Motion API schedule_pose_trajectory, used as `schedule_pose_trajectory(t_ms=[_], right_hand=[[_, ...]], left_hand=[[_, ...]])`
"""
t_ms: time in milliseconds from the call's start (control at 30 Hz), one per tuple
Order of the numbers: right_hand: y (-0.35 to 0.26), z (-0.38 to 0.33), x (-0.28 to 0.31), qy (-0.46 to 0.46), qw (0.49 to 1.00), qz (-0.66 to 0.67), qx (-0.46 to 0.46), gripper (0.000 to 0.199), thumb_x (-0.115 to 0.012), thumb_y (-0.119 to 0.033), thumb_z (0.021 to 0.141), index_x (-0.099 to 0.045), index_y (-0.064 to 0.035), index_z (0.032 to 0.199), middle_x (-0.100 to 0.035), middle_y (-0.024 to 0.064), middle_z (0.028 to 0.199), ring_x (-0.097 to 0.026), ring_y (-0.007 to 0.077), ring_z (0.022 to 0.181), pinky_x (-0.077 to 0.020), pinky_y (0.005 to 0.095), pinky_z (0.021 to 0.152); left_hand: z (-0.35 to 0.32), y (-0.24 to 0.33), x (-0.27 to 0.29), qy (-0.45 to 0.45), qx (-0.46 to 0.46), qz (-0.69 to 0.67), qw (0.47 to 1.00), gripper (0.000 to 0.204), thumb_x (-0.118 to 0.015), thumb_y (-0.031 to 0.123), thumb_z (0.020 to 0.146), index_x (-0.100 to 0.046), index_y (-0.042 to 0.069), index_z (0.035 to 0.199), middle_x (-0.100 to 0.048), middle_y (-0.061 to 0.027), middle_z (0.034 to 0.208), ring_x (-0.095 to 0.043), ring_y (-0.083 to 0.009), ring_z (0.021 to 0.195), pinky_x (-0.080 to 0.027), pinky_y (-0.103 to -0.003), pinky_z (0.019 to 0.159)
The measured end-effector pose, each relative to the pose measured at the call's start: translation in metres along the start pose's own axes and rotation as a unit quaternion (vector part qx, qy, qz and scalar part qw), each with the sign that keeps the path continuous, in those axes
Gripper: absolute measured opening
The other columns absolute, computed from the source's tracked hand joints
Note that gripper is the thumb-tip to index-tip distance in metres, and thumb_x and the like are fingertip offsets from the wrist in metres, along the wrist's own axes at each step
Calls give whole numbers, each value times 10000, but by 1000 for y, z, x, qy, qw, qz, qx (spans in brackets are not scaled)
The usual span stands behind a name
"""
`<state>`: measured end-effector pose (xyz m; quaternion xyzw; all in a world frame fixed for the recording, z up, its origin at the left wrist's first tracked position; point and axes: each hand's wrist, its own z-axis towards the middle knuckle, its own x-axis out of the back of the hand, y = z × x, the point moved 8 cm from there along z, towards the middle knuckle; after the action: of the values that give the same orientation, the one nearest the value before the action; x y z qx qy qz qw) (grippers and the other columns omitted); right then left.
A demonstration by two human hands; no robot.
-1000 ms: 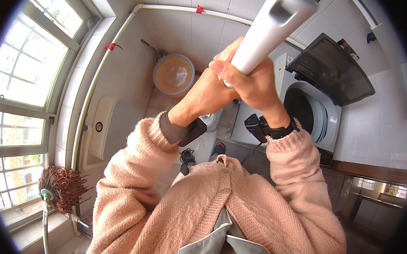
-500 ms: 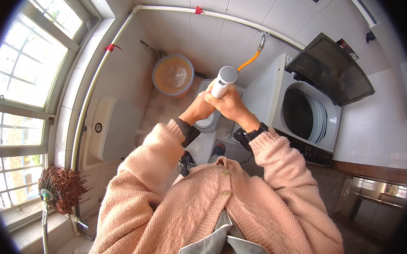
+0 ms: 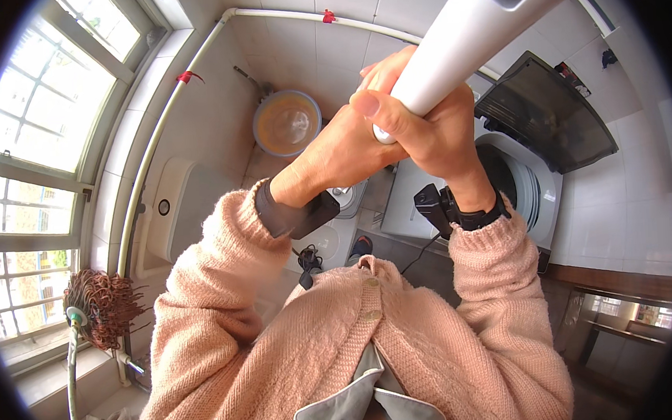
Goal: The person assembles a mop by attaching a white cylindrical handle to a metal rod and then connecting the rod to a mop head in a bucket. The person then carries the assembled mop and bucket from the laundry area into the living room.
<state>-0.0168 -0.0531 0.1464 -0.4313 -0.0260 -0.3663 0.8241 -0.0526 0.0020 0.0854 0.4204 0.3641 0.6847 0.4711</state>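
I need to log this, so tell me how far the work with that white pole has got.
Done: both hands are clamped on the white pole, left hand and right hand together at its lower end, raised near the camera. In hand: holding it up over the washing machine, whose lid stands open. Left: its far end is out of frame, so what it reaches cannot be judged.

Setting: laundry or wash area of a home. Evidence: top-loading washing machine (image 3: 531, 186) with its dark lid raised, standing against white-tiled walls. Left of the machine, an orange-brown basin (image 3: 287, 122) sits on the floor by the far wall. A white pipe (image 3: 278, 15) with red clips runs along the wall above the basin. Well to the left of the machine, a barred window (image 3: 31, 136); a brown mop head (image 3: 103, 305) rests below it.
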Motion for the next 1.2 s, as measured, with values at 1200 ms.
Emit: schedule_pose_trajectory(t_ms=[1200], right_hand=[[-4,-5,-1,6,1000,14,3,146,-766,-160,844,-669,-53,857,-664,52,810,-664,193,816,-540,396,863]], left_hand=[[-5,-16,-6,6,47,-6,999,619,-708,49,791,-435,39,1346,-608,-152,1103,-602,-279,1027,-496,-383,879]])
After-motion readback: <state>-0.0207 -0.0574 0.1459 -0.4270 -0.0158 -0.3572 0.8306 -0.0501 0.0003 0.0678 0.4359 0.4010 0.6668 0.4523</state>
